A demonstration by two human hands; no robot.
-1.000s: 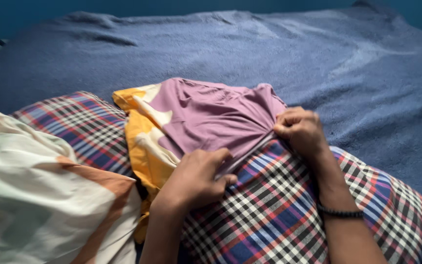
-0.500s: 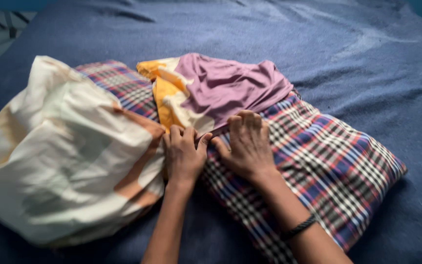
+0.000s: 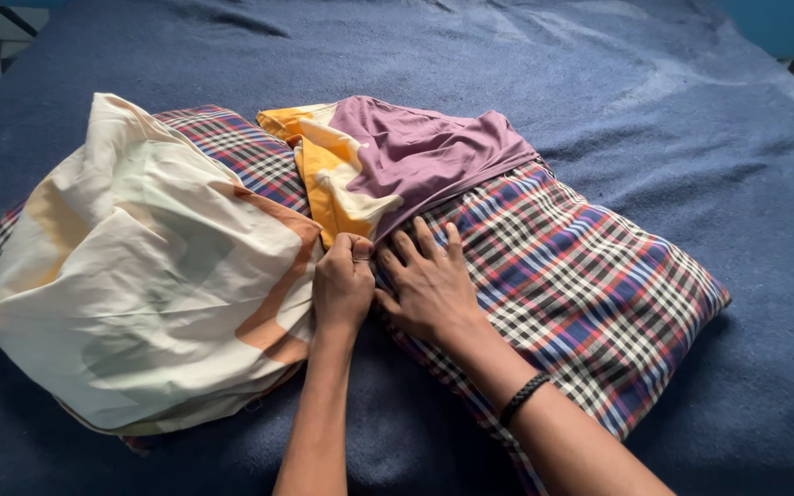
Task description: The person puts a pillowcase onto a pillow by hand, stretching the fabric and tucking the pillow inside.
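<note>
While both hands meet at frame centre, head view: left hand point(image 3: 343, 287) fisted, fingers pinching yellow-mauve cover point(image 3: 388, 165) edge; right hand point(image 3: 427, 287) flat, fingers spread, on plaid pillow point(image 3: 581, 285). Cover only over pillow's upper-left end; most still bare. Cream pillow point(image 3: 140, 276) left, on blue bed point(image 3: 599, 83). Grip partly hidden.
</note>
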